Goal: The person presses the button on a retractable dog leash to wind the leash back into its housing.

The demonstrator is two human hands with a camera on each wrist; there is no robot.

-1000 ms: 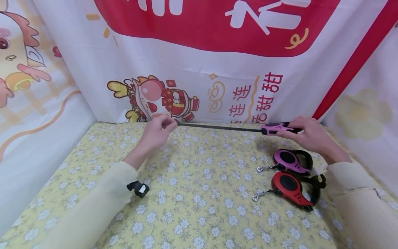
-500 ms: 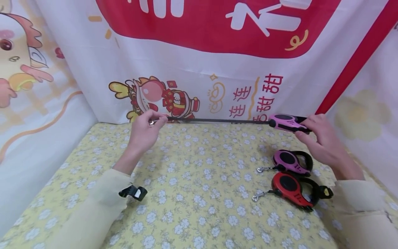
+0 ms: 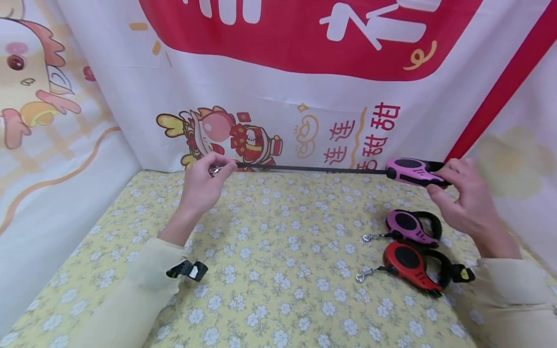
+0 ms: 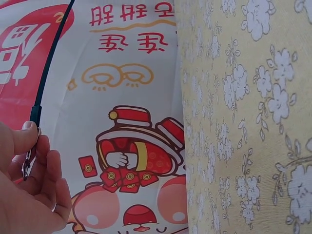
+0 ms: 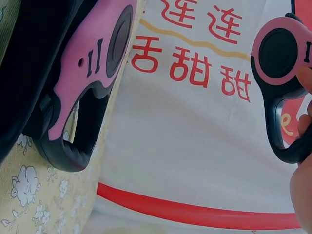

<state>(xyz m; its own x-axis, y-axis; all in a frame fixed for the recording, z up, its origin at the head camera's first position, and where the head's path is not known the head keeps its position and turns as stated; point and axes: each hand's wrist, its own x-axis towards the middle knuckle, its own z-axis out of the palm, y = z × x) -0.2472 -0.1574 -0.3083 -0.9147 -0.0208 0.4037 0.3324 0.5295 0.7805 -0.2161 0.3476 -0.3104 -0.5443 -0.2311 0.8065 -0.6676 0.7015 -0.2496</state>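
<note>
A pink and black retractable leash (image 3: 410,170) is gripped by its handle in my right hand (image 3: 467,200), held above the table at the back right. Its black strap (image 3: 304,168) runs out straight to my left hand (image 3: 203,186), which pinches the strap's end with thumb and fingers. In the left wrist view the metal clip (image 4: 28,163) lies against the fingers of my left hand (image 4: 31,180). The right wrist view has the held leash (image 5: 278,53) at its right edge, with part of my right hand (image 5: 303,185) around the handle.
On the flowered table cloth (image 3: 261,270), below my right hand, lie a second pink leash (image 3: 404,223) and a red leash (image 3: 406,261), side by side, their metal clips pointing left. A printed white and red curtain (image 3: 278,87) hangs behind the table.
My left hand has moved left with the strap end, and my right hand has moved right and slightly up with the leash body. The strap between them is longer.
</note>
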